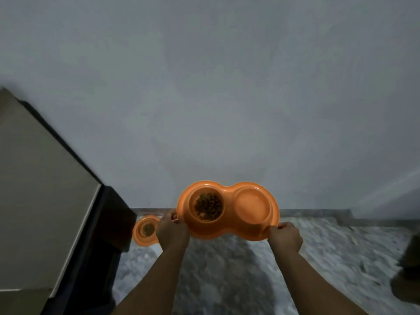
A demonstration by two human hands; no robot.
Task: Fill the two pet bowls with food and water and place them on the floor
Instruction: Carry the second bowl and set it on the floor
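1. Both hands held an orange double dish (227, 228) up in the air above the floor (227, 280), in front of a plain grey wall (216, 98).
2. The left hand (172, 230) gripped the dish's left rim, fingers curled over the edge and the thumb side toward the wall.
3. The right hand (286, 237) gripped the dish's near right rim, fingers curled around it.
4. The dish had two round bowls side by side. The left bowl (206, 220) held brown kibble (208, 206).
5. The right bowl (252, 204) looked pale and smooth inside; whether it held water could not be told.
6. A second orange dish (142, 237) lay on the floor to the left, close to the base of the wall and partly hidden behind the left hand. Its visible bowl also held kibble.
7. The floor was grey and speckled, with a darker skirting strip (318, 212) along the wall's foot.
8. At the far left stood a piece of furniture with a pale top (34, 189) and dark sides (100, 258), just beside the second dish.
9. A dark, blurred shape (409, 269) sat at the right edge; it could not be made out.
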